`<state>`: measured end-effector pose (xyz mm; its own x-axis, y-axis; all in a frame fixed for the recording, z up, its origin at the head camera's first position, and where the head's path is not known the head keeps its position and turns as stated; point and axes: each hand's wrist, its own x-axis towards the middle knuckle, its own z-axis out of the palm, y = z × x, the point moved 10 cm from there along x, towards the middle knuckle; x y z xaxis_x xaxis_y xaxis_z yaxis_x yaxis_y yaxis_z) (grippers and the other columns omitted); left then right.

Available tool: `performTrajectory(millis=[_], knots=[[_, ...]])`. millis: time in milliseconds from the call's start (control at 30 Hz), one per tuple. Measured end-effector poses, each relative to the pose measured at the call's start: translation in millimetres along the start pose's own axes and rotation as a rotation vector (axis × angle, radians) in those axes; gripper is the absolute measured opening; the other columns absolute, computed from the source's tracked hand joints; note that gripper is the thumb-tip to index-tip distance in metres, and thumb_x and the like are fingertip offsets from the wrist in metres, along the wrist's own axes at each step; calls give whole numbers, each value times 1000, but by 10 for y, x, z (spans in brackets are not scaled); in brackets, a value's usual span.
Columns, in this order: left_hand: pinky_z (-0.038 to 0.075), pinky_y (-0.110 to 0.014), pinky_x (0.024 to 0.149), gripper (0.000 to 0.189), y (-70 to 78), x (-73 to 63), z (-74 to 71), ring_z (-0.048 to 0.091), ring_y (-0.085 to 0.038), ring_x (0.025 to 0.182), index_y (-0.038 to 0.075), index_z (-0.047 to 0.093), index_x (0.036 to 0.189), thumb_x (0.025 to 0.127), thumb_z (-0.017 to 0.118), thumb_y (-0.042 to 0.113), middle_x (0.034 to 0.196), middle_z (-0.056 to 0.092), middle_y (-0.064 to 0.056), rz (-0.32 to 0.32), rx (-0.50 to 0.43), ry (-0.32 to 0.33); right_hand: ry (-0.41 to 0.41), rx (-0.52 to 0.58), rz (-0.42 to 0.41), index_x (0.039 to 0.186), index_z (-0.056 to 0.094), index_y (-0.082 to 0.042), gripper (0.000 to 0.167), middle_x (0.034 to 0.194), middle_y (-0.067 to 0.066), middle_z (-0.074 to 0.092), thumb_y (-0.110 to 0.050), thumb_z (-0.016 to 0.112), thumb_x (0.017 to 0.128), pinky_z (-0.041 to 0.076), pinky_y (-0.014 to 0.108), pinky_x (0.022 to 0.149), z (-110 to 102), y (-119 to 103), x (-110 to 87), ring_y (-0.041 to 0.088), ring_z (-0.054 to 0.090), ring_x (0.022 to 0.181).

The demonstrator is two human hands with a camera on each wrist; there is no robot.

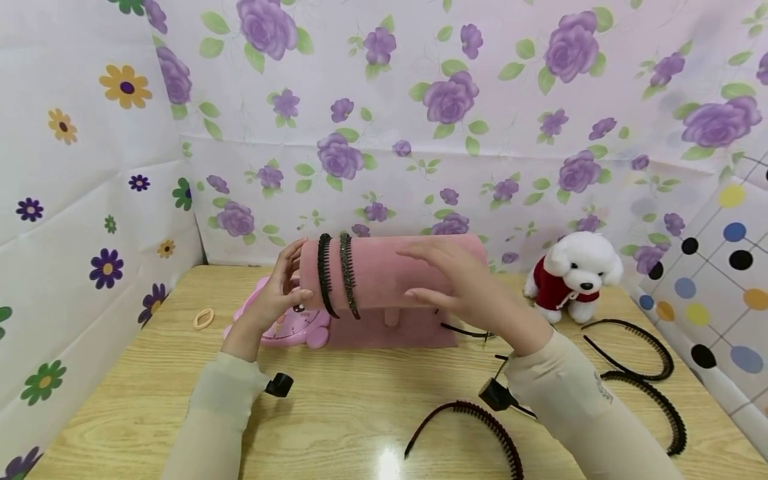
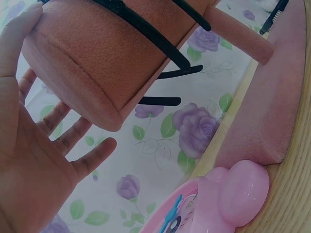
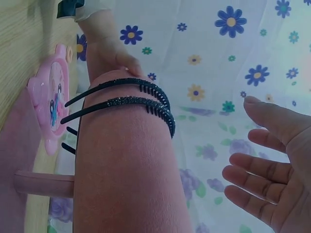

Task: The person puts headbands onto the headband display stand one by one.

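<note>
A pink plush-covered headband stand (image 1: 384,267) stands near the middle of the table, its padded roll lying sideways on a post. Two toothed headbands sit round its left part: a black headband (image 1: 325,273) and, beside it, a sparkly dark headband (image 1: 348,277). At the roll's left end is my left hand (image 1: 269,293), its thumb against the end and its fingers spread behind, as the left wrist view shows. My right hand (image 1: 468,283) hovers in front of the roll's right half. In the right wrist view, its loosely extended fingers (image 3: 257,167) are apart from the roll and hold nothing.
Behind the left hand lies a pink cartoon clock (image 1: 297,327), with a beige hair clip (image 1: 204,319) farther left. To the right are a white toy dog (image 1: 576,273) and black headbands (image 1: 660,407). A dark red headband (image 1: 480,412) lies in front.
</note>
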<state>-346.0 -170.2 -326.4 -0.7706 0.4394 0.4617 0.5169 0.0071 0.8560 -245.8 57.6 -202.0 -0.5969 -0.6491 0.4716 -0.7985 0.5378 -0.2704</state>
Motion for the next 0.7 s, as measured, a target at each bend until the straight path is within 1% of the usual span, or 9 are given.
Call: performTrajectory(millis=[100, 167, 233, 300, 400, 533, 633, 700], knots=[[43, -24, 94, 84, 7, -2, 3, 35, -8, 130, 24, 11, 154, 90, 65, 20, 148, 27, 11, -1, 0, -3, 17, -10, 31, 134, 54, -8, 51, 132, 9, 59, -23, 70, 88, 50, 38, 95, -28, 15, -147, 25, 60, 114], [43, -24, 93, 84, 9, -1, 5, 36, -8, 130, 24, 11, 154, 90, 65, 19, 148, 27, 11, -3, -1, -3, 29, -10, 49, 132, 55, -9, 49, 128, 8, 61, -23, 71, 87, 52, 37, 89, -45, 29, -252, 23, 63, 106], [43, -25, 93, 84, 5, -3, 4, 36, -8, 130, 24, 11, 154, 89, 64, 18, 148, 27, 11, -2, 0, -1, 47, 8, 36, 129, 57, -8, 48, 124, 7, 63, -20, 72, 86, 53, 34, 85, -51, 34, -339, 21, 63, 102], [43, -25, 93, 84, -1, -7, 1, 36, -9, 130, 24, 11, 154, 89, 64, 17, 148, 28, 11, -3, 1, 0, 64, 17, 14, 128, 58, -8, 47, 120, 6, 65, -18, 74, 84, 54, 30, 80, -49, 42, -415, 15, 63, 95], [43, -25, 93, 84, -7, -11, -3, 36, -9, 130, 24, 12, 154, 89, 64, 16, 148, 28, 11, -3, 2, 2, 66, 38, 7, 127, 59, -10, 46, 114, 2, 66, -15, 74, 84, 53, 24, 74, -18, 81, -532, 8, 60, 90], [42, -24, 93, 84, -8, -13, -4, 36, -8, 130, 23, 11, 154, 89, 65, 19, 148, 28, 11, 0, 6, 2, 31, 60, 66, 127, 59, -14, 44, 108, -5, 64, -15, 73, 85, 52, 21, 69, 45, 164, -694, 3, 57, 87], [41, -24, 94, 84, -6, -8, -4, 35, -8, 131, 23, 11, 154, 90, 65, 22, 149, 28, 11, 5, 6, 2, 1, 73, 127, 127, 58, -19, 42, 108, -8, 64, -17, 71, 87, 52, 20, 68, 95, 236, -813, 2, 59, 86], [41, -24, 94, 84, -4, -3, -2, 35, -9, 131, 24, 11, 154, 90, 66, 23, 149, 28, 11, 7, 4, 1, -9, 68, 154, 127, 58, -22, 42, 108, -9, 65, -19, 71, 87, 52, 19, 67, 122, 279, -891, 1, 59, 84]])
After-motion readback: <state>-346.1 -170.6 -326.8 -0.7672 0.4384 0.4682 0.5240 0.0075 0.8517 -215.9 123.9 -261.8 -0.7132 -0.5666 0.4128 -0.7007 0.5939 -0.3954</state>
